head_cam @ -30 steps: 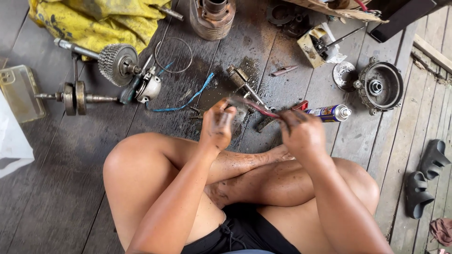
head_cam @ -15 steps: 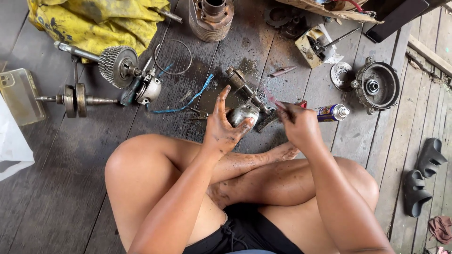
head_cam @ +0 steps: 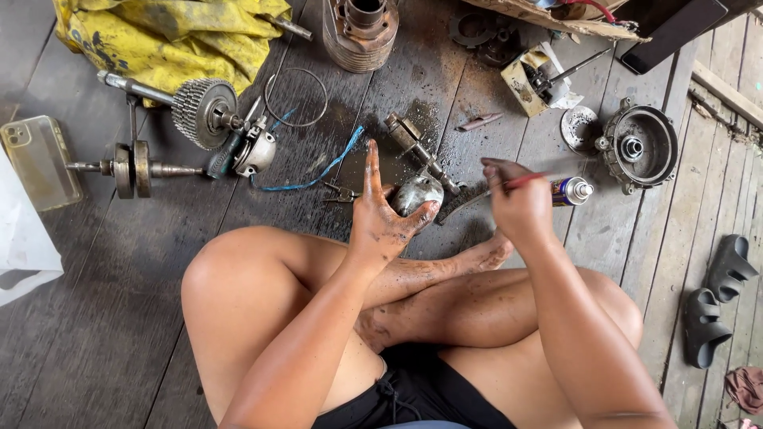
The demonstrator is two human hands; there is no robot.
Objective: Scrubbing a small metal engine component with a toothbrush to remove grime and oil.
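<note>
Plank floor (head_cam: 95, 334); cardboard box (head_cam: 528, 79) of tools

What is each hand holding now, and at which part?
Left hand cups a small rounded metal part from below. Right hand pinches a thin red-handled tool at its handle.

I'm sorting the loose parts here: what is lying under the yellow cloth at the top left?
A steel shaft pokes out from under the yellow cloth and runs to a toothed gear. A second rod rests on its right edge. Whatever else is under it is covered by the folds.
</note>
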